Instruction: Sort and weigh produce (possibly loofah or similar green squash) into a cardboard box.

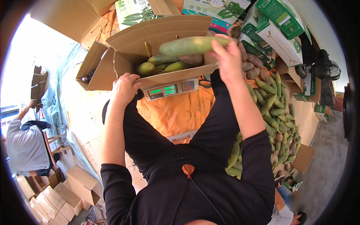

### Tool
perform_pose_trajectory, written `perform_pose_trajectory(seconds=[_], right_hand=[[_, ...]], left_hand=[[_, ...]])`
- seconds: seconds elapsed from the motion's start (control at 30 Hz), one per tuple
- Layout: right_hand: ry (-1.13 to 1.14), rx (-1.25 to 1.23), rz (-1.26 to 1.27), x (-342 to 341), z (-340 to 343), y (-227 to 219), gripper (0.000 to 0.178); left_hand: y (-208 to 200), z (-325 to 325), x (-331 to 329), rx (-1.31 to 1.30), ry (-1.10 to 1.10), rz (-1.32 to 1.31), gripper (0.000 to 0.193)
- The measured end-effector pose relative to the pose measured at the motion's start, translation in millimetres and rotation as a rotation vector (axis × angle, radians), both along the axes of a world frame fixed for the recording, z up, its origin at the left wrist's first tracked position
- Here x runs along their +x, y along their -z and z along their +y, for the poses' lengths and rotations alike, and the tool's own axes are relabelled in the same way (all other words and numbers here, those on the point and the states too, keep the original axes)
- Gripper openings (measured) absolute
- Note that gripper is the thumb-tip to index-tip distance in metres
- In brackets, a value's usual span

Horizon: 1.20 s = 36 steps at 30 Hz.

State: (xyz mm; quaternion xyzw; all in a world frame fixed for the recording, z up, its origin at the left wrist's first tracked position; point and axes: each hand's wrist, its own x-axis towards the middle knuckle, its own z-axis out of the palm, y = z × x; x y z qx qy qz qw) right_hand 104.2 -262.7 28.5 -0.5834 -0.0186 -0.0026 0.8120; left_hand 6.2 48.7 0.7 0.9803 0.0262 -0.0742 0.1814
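Observation:
A long green radish (191, 45), slightly blurred, is held by one end in my right hand (227, 56) above an open cardboard box (165, 77). Inside the box lie several more green radishes (178, 66) and a brownish root (192, 59). My left hand (126, 84) grips the near edge of the box at its left corner, fingers curled over the rim. Beneath the box sits a digital scale (170, 90) with lit green displays, between my legs.
A large heap of green radishes (279, 112) spreads along my right, with sweet potatoes (255, 65) at its far end. Green-and-white cartons (279, 37) and a black fan (326, 67) stand far right. Cardboard boxes (80, 183) and a person (28, 146) are at left; another person (283, 215) is lower right.

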Motion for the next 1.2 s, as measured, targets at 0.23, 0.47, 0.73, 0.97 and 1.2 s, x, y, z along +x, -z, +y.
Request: perform_pose_trajectory(seconds=[0.23,0.47,0.73,0.97,1.2], right_hand=[[-0.166,-0.320,0.199,18,57,73,0.027],[-0.270,-0.925,-0.014,33,51,62,0.024],[-0.226,-0.987,-0.198,26,15,63,0.021],[-0.102,-0.866,-0.170,26,-6,53,0.020],[0.089,-0.795,-0.168,33,-12,45,0.021]], left_hand=[[1,0,-2,-0.002,0.031,-0.040,0.026],[0,7,-4,-0.034,-0.001,0.004,0.027],[-3,7,-1,-0.056,-0.031,-0.042,0.031],[-20,9,-3,-0.320,-0.092,-0.060,0.029],[-40,36,3,-0.243,-0.060,-0.105,0.037]])
